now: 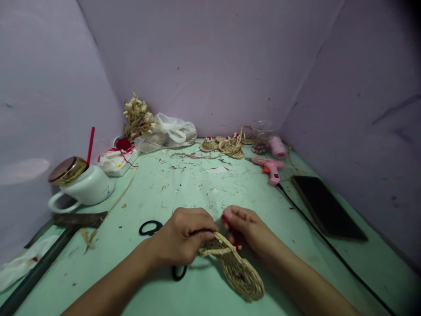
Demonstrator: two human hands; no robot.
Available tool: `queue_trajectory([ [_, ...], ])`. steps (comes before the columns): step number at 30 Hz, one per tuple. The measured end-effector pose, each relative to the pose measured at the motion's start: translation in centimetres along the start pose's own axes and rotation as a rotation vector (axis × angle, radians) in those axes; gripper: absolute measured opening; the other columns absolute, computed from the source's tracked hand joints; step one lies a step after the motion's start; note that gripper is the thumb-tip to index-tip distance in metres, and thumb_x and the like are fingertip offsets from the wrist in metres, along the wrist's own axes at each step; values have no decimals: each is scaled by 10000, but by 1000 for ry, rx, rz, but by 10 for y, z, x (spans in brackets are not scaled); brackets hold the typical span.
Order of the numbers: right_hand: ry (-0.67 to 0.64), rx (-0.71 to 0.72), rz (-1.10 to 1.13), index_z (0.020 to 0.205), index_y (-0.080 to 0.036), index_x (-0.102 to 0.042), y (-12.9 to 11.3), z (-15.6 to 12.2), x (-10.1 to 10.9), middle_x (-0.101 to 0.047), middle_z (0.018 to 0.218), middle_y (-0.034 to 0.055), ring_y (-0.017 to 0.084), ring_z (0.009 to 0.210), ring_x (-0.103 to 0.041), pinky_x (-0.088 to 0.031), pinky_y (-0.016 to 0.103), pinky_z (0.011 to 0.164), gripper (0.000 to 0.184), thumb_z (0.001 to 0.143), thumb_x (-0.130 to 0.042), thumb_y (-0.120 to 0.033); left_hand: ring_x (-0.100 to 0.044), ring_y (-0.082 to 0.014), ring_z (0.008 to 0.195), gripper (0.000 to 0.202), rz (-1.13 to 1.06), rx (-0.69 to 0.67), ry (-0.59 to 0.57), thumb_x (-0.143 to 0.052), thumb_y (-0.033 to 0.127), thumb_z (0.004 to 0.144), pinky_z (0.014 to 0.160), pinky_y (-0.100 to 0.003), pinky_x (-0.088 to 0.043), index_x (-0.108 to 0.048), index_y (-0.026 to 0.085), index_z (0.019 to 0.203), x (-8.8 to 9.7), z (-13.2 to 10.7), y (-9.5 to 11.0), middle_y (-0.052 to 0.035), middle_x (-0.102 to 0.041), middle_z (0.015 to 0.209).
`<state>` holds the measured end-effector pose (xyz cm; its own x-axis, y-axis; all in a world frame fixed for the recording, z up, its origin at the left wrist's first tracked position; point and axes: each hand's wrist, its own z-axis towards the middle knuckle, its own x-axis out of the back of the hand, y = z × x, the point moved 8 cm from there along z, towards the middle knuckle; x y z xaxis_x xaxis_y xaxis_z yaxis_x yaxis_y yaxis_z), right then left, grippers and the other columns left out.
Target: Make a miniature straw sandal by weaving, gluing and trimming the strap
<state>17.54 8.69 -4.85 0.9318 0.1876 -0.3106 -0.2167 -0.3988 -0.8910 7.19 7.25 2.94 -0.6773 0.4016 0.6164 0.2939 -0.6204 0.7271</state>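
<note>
My left hand is closed on a small woven straw slipper, gripping its upper end between thumb and fingers. A coiled oval sole hangs down to the right, with a plaited band across the upper part. My right hand is just to the right of the band, its thumb and fingertips pinched together. Red shows at those fingertips and below them, but what they hold is too small to tell. Black-handled scissors lie on the table, partly hidden under my left hand.
A pink glue gun with a black cord lies right, near a dark phone. At left are a hammer-like tool and a white mug. Straw pieces with beads, a plastic bag and pink thread stand behind.
</note>
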Motion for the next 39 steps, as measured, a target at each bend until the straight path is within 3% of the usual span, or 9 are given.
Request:
queue_trajectory([
  [2, 195, 37, 100, 689, -181, -517, -3, 0, 19, -551, 557, -17, 79, 392, -434, -374, 207, 393, 259, 734, -571, -430, -594, -140, 706, 178, 8, 1, 1, -480, 96, 796, 656, -247, -465, -655, 126, 822, 0, 0, -1, -79, -657, 762],
  [3, 226, 50, 102, 742, -178, -536, -6, -1, 22, -577, 623, 1, 84, 420, -458, -400, 220, 417, 272, 744, -556, -449, -593, -139, 703, 175, 11, -1, 7, -482, 97, 796, 654, -246, -463, -653, 127, 821, 0, 0, -2, -77, -656, 761],
  [6, 25, 109, -149, 798, -149, -599, -14, -7, 2, -585, 661, 18, 100, 520, -500, -411, 219, 487, 315, 698, -625, -446, -592, -137, 690, 158, 21, 5, 43, -495, 100, 787, 640, -240, -456, -650, 126, 807, 2, 0, -5, -69, -652, 745],
  [8, -53, 177, -374, 755, -144, -624, -18, -13, -11, -576, 639, 4, 95, 544, -485, -381, 200, 491, 236, 637, -701, -333, -592, -133, 687, 151, 34, 34, 70, -502, 99, 781, 636, -236, -451, -648, 129, 801, 4, 0, -8, -61, -648, 739],
  [11, -9, 190, -480, 713, -143, -633, -17, -17, -15, -580, 618, 5, 92, 527, -472, -362, 199, 472, 132, 674, -650, -268, -588, -130, 686, 152, 71, 80, 76, -496, 102, 782, 632, -233, -442, -645, 130, 802, 4, 0, -12, -56, -646, 739],
  [16, 29, 202, -484, 689, -140, -638, -15, -15, -12, -577, 587, 6, 92, 503, -463, -354, 201, 451, 114, 683, -623, -253, -546, -132, 644, 146, 174, 49, 58, -490, 107, 749, 596, -242, -411, -629, 112, 795, 0, -2, -6, -55, -617, 698],
  [21, 68, 203, -467, 654, -148, -608, -14, -18, -11, -546, 560, -10, 82, 485, -435, -326, 192, 428, 84, 667, -629, -229, -519, -101, 588, 124, 138, 116, 49, -516, 70, 684, 547, -210, -380, -621, 119, 728, 1, -3, -10, -23, -598, 656],
  [33, 29, 180, -651, 628, -155, -577, -10, -23, -19, -534, 539, -14, 80, 475, -430, -319, 189, 422, 75, 679, -597, -207, -475, -94, 547, 90, 205, 228, -12, -529, 79, 601, 518, -214, -341, -578, 154, 613, -3, -5, -12, 19, -559, 590],
  [39, 53, 213, -666, 644, -157, -567, -12, -22, -17, -541, 556, -11, 77, 472, -440, -327, 183, 414, 82, 695, -586, -218, -455, -89, 495, 82, 203, 104, 182, -498, 74, 594, 481, -212, -328, -533, 141, 564, -1, -5, -7, 5, -533, 530],
])
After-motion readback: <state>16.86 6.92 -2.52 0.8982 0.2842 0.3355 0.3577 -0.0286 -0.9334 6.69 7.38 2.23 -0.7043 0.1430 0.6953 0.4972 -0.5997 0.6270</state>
